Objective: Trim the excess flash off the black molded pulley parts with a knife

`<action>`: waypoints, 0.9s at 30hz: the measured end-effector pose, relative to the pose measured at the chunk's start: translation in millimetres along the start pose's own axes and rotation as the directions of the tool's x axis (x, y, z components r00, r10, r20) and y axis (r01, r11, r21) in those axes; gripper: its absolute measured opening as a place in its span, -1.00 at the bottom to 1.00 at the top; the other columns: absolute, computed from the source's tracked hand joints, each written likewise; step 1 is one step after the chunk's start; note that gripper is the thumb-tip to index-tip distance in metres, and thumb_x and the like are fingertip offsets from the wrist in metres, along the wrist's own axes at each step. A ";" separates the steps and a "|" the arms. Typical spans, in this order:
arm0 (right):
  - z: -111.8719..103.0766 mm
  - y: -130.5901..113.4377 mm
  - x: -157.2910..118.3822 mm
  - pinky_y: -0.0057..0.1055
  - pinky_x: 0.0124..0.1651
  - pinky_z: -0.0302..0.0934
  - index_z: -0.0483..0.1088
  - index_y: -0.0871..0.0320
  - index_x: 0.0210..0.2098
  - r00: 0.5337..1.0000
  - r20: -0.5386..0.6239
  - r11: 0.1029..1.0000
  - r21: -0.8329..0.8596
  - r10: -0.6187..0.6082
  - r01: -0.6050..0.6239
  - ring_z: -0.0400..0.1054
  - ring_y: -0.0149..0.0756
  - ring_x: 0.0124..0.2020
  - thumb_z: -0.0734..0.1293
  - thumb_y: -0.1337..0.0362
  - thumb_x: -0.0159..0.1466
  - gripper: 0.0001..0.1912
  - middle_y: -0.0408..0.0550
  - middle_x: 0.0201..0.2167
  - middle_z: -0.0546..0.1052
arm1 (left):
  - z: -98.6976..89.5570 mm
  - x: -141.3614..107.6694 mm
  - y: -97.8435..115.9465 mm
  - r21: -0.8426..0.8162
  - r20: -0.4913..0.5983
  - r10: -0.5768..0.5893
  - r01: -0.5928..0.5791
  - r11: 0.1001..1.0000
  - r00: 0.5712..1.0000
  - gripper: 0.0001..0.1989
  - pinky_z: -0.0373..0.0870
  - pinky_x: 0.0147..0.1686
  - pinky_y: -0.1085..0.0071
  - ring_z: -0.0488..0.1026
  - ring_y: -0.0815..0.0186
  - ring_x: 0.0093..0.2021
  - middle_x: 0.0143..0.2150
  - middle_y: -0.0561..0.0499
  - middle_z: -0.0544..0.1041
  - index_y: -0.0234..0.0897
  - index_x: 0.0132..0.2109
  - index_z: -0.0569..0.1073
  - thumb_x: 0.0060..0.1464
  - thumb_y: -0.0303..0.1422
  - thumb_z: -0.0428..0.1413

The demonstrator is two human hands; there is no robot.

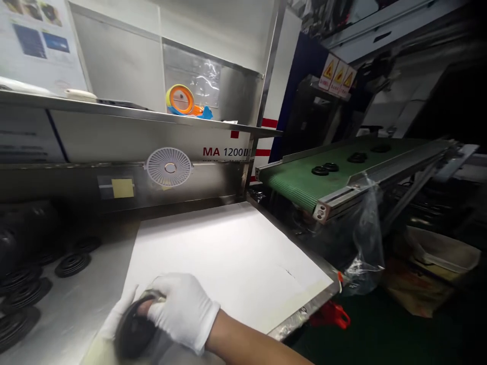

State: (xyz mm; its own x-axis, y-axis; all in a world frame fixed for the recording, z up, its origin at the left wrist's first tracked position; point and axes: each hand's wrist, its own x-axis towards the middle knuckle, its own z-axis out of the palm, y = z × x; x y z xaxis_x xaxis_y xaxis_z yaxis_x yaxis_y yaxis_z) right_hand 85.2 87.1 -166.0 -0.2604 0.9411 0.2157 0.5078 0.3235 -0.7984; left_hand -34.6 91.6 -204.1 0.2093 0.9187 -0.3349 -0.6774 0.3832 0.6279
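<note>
My right hand (182, 309), in a white cotton glove, is at the bottom of the view. It is shut around a black round ribbed part (134, 329), probably rubber, and the glove's fingers wrap over its top edge. The part's far side is partly hidden by the hand. Hand and part are above the near end of a white sheet (228, 253) lying on a steel table (68, 324). My left hand is not in view.
Black ribbed discs (72, 264) lie in stacks on the steel at the left. To the right, a green conveyor belt (304, 177) carries several black round parts (320, 171). A clear plastic bag (367, 238) hangs below its frame. A metal shelf (114, 109) and small white fan (168, 167) stand behind.
</note>
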 end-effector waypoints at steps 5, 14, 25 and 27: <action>5.5 9.3 -13.5 -0.44 -0.05 0.18 0.35 0.05 0.02 0.956 -0.287 0.994 -0.099 -0.062 0.035 0.34 -0.28 -0.13 0.40 0.22 0.15 -0.57 -0.12 -0.12 0.45 | 3.7 -21.5 -2.7 -0.292 0.062 0.013 0.005 0.956 0.998 -0.73 0.46 -0.12 0.05 0.46 0.05 -0.02 -0.08 -0.19 0.53 -0.33 -0.02 0.42 0.11 -0.44 0.07; -20.6 39.1 -31.9 -0.41 -0.17 0.20 0.39 0.14 -0.15 0.967 -0.253 0.991 0.131 0.033 0.001 0.31 -0.32 -0.31 0.08 0.11 0.40 -0.67 -0.13 -0.38 0.40 | 2.8 -15.9 21.1 -0.422 0.083 -0.011 0.046 0.905 0.996 -0.90 0.48 -0.42 0.32 0.49 0.21 -0.31 -0.34 -0.03 0.50 -0.31 -0.27 0.44 0.04 -0.39 0.16; -9.4 3.9 -71.4 -0.44 -0.23 0.16 0.36 0.07 -0.24 0.990 -0.126 0.976 -0.214 -0.063 0.035 0.32 -0.32 -0.30 0.10 0.19 0.40 -0.76 -0.14 -0.33 0.45 | 7.0 -28.6 12.5 -0.423 0.079 0.171 -0.122 0.898 0.982 -0.92 0.46 -0.22 0.21 0.45 0.25 -0.28 -0.33 -0.01 0.47 -0.32 -0.25 0.46 0.07 -0.44 0.10; -1.9 -1.4 -72.8 -0.46 -0.31 0.13 0.32 0.08 -0.27 0.988 -0.134 0.950 -0.312 -0.077 0.032 0.31 -0.34 -0.34 0.10 0.21 0.40 -0.79 -0.15 -0.35 0.44 | 3.5 -34.6 11.1 -0.416 0.070 0.178 -0.133 0.899 0.982 -0.88 0.45 -0.19 0.15 0.46 0.19 -0.23 -0.30 -0.04 0.49 -0.32 -0.23 0.47 0.10 -0.39 0.08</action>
State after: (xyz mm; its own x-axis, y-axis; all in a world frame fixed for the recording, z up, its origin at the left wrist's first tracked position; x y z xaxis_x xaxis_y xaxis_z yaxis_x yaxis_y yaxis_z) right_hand 105.0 18.3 -179.6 -0.1870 0.9179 0.3500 0.7301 0.3682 -0.5757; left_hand -46.9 64.3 -183.1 0.1345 0.9767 -0.1675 -0.9307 0.1825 0.3170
